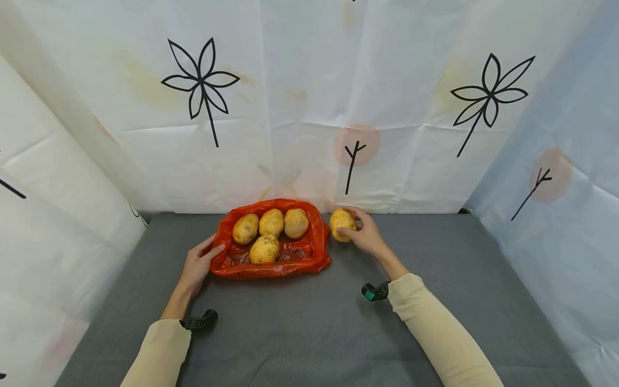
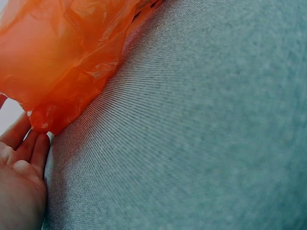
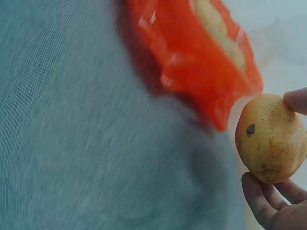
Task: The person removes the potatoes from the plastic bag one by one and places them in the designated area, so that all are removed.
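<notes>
A potato (image 1: 343,225) is held in my right hand (image 1: 367,235), fingers on one side and thumb on the other. It hangs just past the right end of a red plastic bag (image 1: 290,270), which is spread open like a tray. A dark spot marks the side of this potato in the right wrist view. Inside the bag lie several potatoes, three along the back and one potato (image 1: 264,249) nearer the front. My left hand (image 1: 197,264) grips the bag's left end, thumb at the rim. Seen from the left wrist, the fingertips (image 2: 42,143) meet the bag's gathered corner.
A grey cloth (image 1: 300,333) covers the table beneath the bag. White sheeting (image 1: 300,97) with drawn plants and pale circles stands right behind the bag, and more hangs at both sides. A dark band with a camera (image 1: 375,292) sits at each wrist.
</notes>
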`<control>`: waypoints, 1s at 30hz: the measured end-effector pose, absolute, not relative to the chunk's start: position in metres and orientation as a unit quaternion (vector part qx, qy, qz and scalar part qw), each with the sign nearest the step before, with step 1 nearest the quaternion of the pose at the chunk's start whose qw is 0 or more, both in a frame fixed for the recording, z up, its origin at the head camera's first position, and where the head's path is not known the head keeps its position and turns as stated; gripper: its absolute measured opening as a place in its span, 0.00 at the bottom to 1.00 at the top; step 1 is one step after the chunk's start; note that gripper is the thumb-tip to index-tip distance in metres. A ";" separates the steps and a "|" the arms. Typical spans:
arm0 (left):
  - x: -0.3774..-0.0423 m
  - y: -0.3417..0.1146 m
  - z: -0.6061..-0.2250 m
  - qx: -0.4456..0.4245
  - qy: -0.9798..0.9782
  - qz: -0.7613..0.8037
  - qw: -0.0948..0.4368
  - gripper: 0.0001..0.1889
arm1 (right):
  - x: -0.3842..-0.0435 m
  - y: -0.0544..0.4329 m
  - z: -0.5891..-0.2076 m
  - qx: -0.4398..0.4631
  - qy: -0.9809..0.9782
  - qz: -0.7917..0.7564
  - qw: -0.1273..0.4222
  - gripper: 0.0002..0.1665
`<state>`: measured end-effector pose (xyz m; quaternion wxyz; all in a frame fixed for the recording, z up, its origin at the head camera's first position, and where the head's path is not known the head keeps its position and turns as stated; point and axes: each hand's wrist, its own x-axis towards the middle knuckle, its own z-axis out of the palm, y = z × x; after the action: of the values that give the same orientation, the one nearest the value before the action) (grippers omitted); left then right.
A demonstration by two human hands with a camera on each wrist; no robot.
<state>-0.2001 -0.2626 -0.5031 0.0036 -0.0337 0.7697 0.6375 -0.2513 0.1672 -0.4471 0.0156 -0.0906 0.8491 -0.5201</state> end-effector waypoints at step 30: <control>-0.199 -0.261 -0.500 -0.046 0.771 0.635 0.008 0.32 | -0.258 0.173 -0.464 -0.081 0.870 -0.484 0.038 0.39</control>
<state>-0.1991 -0.2614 -0.5000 0.0076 -0.0462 0.7708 0.6354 -0.2585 0.1735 -0.4637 0.0380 -0.0815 0.8702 -0.4844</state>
